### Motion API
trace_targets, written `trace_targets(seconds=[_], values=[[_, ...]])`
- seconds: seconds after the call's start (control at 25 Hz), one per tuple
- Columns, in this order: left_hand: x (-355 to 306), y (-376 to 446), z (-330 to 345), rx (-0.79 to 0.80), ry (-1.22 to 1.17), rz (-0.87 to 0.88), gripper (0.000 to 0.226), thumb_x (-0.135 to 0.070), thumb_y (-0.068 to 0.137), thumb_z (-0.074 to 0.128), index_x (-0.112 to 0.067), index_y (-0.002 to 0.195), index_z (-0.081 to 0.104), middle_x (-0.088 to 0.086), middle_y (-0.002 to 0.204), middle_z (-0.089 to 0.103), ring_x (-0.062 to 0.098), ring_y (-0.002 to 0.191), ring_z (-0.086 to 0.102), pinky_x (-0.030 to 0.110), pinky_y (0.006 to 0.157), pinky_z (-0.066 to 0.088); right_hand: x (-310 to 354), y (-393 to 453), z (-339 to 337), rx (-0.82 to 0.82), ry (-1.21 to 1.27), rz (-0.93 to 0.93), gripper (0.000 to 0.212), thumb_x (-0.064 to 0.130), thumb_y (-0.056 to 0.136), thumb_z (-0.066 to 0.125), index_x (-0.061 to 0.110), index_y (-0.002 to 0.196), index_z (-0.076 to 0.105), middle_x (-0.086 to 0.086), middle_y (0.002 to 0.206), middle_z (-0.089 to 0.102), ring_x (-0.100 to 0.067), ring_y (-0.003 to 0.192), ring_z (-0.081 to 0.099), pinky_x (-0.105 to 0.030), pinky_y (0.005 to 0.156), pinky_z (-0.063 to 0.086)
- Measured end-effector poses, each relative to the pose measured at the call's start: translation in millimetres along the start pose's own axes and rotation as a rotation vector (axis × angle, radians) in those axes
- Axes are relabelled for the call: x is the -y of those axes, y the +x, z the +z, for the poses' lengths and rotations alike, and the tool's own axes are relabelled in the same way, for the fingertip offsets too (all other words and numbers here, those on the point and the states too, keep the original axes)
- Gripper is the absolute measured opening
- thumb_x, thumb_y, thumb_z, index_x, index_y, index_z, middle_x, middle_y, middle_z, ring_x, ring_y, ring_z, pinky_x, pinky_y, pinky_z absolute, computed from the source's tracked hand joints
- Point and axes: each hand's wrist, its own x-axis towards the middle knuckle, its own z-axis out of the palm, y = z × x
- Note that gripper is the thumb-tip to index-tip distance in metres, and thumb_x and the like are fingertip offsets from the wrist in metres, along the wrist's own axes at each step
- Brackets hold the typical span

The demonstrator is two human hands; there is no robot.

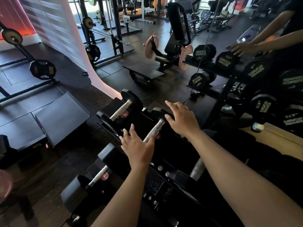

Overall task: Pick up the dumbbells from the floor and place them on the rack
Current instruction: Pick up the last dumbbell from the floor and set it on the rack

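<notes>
A black dumbbell with a steel handle [155,128] lies on the top shelf of the black rack [165,163]. My left hand [139,146] rests flat over its near end, fingers spread. My right hand [182,119] lies on its far head, fingers apart, not wrapped around anything. A second dumbbell [120,109] sits on the same shelf to the left, with a red label. On the lower shelf lies another dumbbell [98,177], and a thicker steel handle [197,169] shows between my forearms.
A wall mirror [246,71] on the right reflects the rack, the dumbbells and a person's arms. A flat black bench [62,118] stands to the left of the rack. Plate-loaded machines [168,48] and weight plates [42,69] stand on the dark rubber floor beyond.
</notes>
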Motion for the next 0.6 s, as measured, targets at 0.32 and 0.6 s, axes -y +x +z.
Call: trace_targets(seconds=[0.32,0.6], values=[[-39.3,-113.4,47.2,-0.146,0.003,0.03,0.08,-0.055,0.085,0.062,-0.027,0.153,0.032,0.004,0.162,0.025,0.023,0.152,0.013,0.049,0.121,0.014,-87.0,-94.5,-45.4,0.026,-0.07,0.176,0.066,0.054,0.098,0.052,0.031,0.158,0.033,-0.004,0.144,0.049,-0.034,0.129,0.05,-0.052,0.101,0.044],[-29.5,-158.5,83.5,0.095,0.067,-0.022,0.032,-0.042,0.085,0.063,-0.03,0.115,0.067,-0.012,0.128,0.05,0.018,0.13,0.035,0.03,0.078,0.049,-110.2,-133.3,-33.8,0.132,0.007,0.188,0.067,0.036,0.102,0.056,0.04,0.16,0.022,-0.007,0.137,0.05,-0.033,0.124,0.054,-0.048,0.098,0.053]])
